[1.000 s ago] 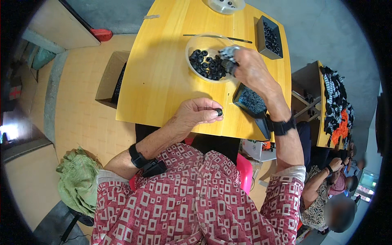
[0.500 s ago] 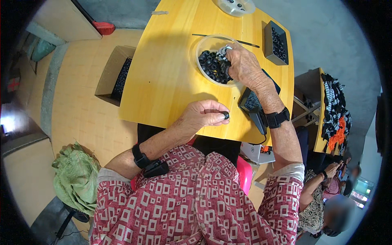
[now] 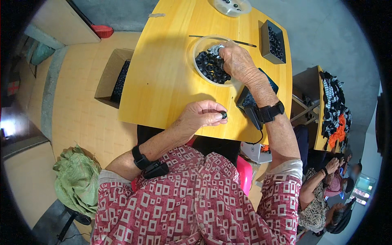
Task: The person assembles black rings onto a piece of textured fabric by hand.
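Note:
My left hand (image 3: 200, 115) is over the near edge of the table, a small round black part (image 3: 224, 115) pinched between thumb and fingertips. My right hand (image 3: 240, 63) reaches into a clear plastic bowl (image 3: 207, 41), its fingers closed around a grey-and-white striped rag (image 3: 214, 50). Inside the bowl, several black ring-shaped parts (image 3: 209, 67) lie piled below the rag. The right fingertips are partly hidden by the back of the hand. Under my right wrist stands a dark tray (image 3: 248, 99) with small dark bits in it.
A thin dark rod (image 3: 245, 43) lies behind the bowl. A grey box of black rings (image 3: 267, 56) stands at the right edge, a clear tub (image 3: 232, 9) at the far end. A cardboard box (image 3: 105, 83) is left of the table. People (image 3: 312, 200) sit at the right.
My right hand has shifted slightly within the bowl, and the rag with it. The left hand still pinches the black part. The whole view has shifted a little.

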Available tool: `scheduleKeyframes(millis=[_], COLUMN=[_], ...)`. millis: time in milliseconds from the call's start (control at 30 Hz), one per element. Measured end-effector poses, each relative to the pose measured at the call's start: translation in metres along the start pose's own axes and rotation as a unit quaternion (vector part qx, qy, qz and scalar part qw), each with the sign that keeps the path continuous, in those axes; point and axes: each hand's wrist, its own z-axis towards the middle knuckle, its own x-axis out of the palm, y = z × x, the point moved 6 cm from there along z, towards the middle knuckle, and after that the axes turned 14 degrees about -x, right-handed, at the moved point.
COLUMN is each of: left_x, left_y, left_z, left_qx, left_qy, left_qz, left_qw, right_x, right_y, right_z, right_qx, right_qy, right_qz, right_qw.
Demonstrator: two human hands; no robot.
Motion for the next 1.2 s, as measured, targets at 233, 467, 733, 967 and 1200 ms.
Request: scheduleKeyframes(millis=[233, 467, 733, 967, 1200], left_x=[0.002, 0.003, -0.001, 0.021, 0.035], left_y=[0.001, 0.001, -0.023, -0.042, -0.036], left_z=[0.000, -0.003, -0.012, -0.018, -0.008], left_qx=[0.008, 0.002, 0.075, 0.151, 0.090], left_qy=[0.002, -0.006, -0.010, -0.025, -0.025], left_qz=[0.011, -0.013, -0.022, -0.005, -0.031], left_qw=[1.000, 1.000, 0.997, 0.988, 0.995], right_x=[0.011, -0.011, -0.046, -0.049, -0.044], right_y=[-0.004, -0.014, 0.032, 0.064, 0.068], right_z=[0.003, -0.017, -0.087, -0.118, -0.146], right_qx=[0.006, 0.054, 0.128, 0.044, 0.105], right_qy=[0.018, -0.050, -0.222, -0.295, -0.344], right_qz=[0.009, 0.047, 0.351, 0.329, 0.348], right_qw=[1.000, 0.996, 0.901, 0.896, 0.866])
